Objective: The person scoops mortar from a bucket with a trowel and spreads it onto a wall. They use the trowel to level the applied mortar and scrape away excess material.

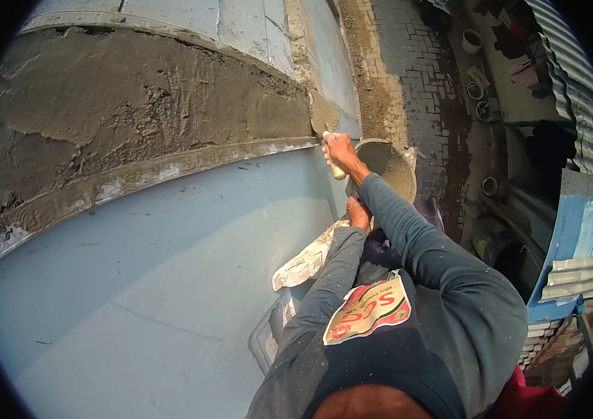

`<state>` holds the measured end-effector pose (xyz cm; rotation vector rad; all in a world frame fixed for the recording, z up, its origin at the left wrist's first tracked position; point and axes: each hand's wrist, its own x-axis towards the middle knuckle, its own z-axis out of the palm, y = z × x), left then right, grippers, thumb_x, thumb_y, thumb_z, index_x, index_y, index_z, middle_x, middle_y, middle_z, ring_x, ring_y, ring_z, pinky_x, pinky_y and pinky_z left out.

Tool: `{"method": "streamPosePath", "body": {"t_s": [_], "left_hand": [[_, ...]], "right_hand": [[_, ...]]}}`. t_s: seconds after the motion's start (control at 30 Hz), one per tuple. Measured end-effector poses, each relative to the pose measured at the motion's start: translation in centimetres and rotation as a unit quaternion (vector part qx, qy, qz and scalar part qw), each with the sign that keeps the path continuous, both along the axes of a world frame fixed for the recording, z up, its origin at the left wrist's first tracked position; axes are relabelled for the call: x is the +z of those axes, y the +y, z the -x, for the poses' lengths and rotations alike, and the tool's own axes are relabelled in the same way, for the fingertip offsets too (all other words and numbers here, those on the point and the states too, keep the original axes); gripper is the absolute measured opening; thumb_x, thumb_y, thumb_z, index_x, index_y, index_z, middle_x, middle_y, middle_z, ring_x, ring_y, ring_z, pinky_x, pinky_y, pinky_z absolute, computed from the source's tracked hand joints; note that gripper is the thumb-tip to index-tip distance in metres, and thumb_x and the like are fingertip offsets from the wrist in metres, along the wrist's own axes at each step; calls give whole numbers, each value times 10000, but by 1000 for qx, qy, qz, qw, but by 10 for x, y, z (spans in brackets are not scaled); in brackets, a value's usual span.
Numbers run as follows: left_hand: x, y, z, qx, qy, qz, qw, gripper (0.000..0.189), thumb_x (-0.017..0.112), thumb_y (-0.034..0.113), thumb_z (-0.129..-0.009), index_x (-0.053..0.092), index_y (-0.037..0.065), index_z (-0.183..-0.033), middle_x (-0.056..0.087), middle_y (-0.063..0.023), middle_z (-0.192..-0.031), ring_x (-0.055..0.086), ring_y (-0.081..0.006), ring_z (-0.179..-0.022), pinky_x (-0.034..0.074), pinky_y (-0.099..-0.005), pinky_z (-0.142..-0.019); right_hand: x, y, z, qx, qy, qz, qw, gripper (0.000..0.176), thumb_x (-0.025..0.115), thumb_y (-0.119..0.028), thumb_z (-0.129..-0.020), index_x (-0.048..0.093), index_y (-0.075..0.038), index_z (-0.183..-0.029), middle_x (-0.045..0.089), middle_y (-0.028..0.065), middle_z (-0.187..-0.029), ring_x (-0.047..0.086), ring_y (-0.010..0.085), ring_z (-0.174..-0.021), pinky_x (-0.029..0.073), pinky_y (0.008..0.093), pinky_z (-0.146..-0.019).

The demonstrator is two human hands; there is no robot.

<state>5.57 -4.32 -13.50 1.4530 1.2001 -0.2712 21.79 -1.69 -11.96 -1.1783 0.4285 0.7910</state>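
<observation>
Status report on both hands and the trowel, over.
Right hand gripping trowel, blade at the end of the mortar band. Left hand lower, beside the bucket, grip unclear. Bucket close by right wrist, could crowd it.

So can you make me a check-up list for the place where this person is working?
Surface: rough grey mortar band above a pale blue painted wall.
Job's things: flat trowel with a pale handle, blade at the band's end; round container of grey mix close by.
Clutter: whitish round bucket across the lane, among other items.
Hands: right hand grips the trowel; left hand is near the container, hold unclear.
Cables: nothing seen.
Surroundings: grey block-paved lane, corrugated roofing.
</observation>
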Motion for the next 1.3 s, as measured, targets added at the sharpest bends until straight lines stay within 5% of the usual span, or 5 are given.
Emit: {"method": "streamPosePath", "body": {"t_s": [0.4,0.67,0.77,1.0,1.3], "left_hand": [[2,2,-2,-206,40,-180,961,305,703,147,-706,557,-54,-884,641,-286,-868,644,-427,-868,477,-454,-754],[-72,8,17,-83,-29,-140,986,421,647,42,-765,592,-2,-1180,665,-155,-999,657,-253,-899,548,-364,-704],[-114,13,30,-8,-93,-54,994,245,635,36,-762,612,11,-1005,639,-130,-879,620,-237,-784,527,-368,-661],[-27,7,2,-130,9,-152,980,151,658,105,-762,560,8,-823,608,-142,-799,556,-238,-694,478,-369,-615],[-24,6,0,-103,4,-102,989,331,658,301,-821,632,32,-1013,674,-212,-983,649,-363,-940,491,-409,-798]], "right_hand": [[20,-18,-6,30,8,-60,998,293,557,-327,-935,581,-35,-912,575,36,-707,540,118,-533,470,278,-444],[37,-22,-6,49,-18,-65,996,299,560,-335,-939,581,-37,-911,576,29,-703,542,111,-524,469,263,-436],[43,-20,-3,39,-17,-84,996,302,559,-336,-940,581,-36,-912,577,28,-701,546,110,-525,473,263,-435],[61,-26,6,46,-30,-84,995,296,541,-320,-960,578,-28,-924,574,29,-692,538,104,-514,462,251,-422],[92,-30,15,41,-33,-148,988,274,527,-298,-963,580,-33,-922,572,23,-689,530,98,-510,454,248,-422]]}}
